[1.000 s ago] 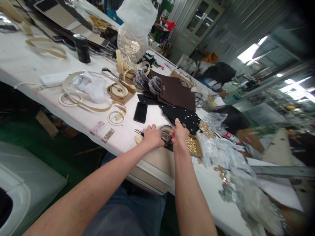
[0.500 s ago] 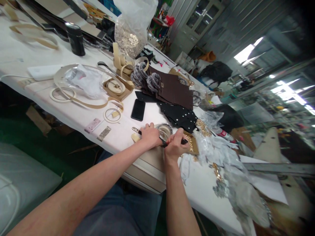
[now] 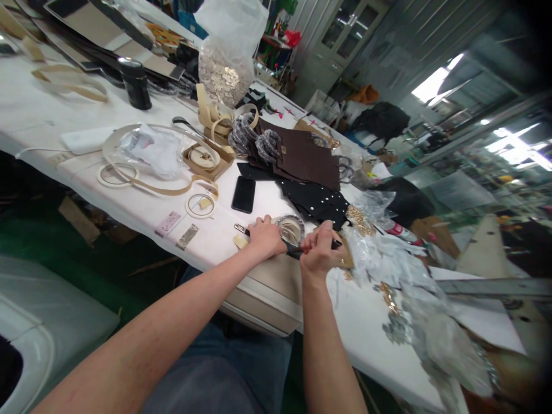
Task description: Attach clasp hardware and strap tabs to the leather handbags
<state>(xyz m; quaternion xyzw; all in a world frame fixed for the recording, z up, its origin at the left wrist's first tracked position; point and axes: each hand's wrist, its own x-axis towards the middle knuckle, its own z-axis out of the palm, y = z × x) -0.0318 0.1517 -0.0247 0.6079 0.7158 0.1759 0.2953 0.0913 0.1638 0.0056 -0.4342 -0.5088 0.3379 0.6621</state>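
My left hand point(image 3: 266, 237) is closed and presses down on a beige bag piece point(image 3: 269, 287) at the table's front edge. My right hand point(image 3: 319, 253) is wrapped round a dark-handled tool point(image 3: 297, 249) whose tip points toward the left hand. A round tape roll point(image 3: 292, 227) sits just behind both hands. A metal tool point(image 3: 241, 230) lies left of my left hand. A tray of gold fittings point(image 3: 347, 257) lies under and right of my right hand.
A black phone point(image 3: 244, 194) lies behind my left hand. Brown leather panels point(image 3: 308, 161) and black studded pieces point(image 3: 321, 202) lie further back. Beige strips and rings point(image 3: 142, 178), a black cup point(image 3: 135, 83), a bag of metal parts point(image 3: 226, 63) and clear plastic bags point(image 3: 388, 270) crowd the white table point(image 3: 142, 207).
My right hand has shifted from upright over the tape roll to a lower grip along the dark tool, slightly right. The left hand has stayed put on the beige piece.
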